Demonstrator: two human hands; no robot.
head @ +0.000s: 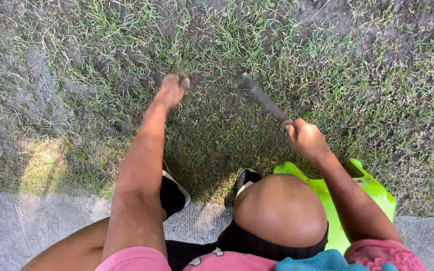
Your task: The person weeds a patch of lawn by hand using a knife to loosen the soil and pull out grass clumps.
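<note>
Down on grass: left hand pinches weed tuft, pulling it tight. Right hand wrapped round knife handle, dark blade angled toward tuft roots. Green dustpan close behind.

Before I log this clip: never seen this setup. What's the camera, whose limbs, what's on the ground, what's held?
There is no machine here. One camera sits on a person's head and looks straight down, so the arms and knees in the picture are that person's own. They squat at the edge of a concrete strip, facing patchy grass with bare soil showing through.

The left hand is closed on a tuft of grass out in front. The right hand grips the handle of a long dark blade that points up and to the left, toward the tuft. The blade's tip is blurred, so I cannot tell whether it touches the ground.

A bright green plastic thing lies under the right arm; what it is I cannot tell. Black shoes show between the knees.
</note>
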